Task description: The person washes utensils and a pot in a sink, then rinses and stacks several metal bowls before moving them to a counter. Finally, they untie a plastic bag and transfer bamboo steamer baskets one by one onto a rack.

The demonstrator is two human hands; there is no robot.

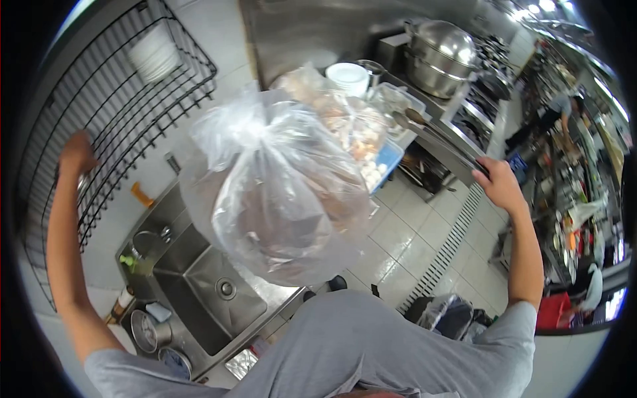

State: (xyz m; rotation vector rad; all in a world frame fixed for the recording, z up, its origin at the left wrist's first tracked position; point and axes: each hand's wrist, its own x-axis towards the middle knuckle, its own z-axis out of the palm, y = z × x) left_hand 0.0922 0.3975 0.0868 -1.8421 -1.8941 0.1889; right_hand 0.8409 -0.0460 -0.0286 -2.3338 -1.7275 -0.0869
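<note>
My right hand (pixel 501 186) is closed round the handles of long-handled ladles (pixel 443 138), whose heads point away toward the stove. On the other side, my left hand (pixel 77 154) is raised against the black wire rack (pixel 142 126) on the wall, its fingers curled. Something shiny shows just under that hand, but I cannot tell what it grips. Between my arms, a big knotted clear plastic bag (pixel 279 192) fills the middle of the view and hides part of the sink and counter. White plates (pixel 154 54) stand in the rack.
A steel sink (pixel 225 292) lies at lower left, with metal pots (pixel 151 330) beside it. Behind the bag are stacked plates (pixel 348 78) and a blue tray (pixel 390 158) of white round items. A large steamer (pixel 440 60) sits by the stove. People (pixel 557 109) work at the right.
</note>
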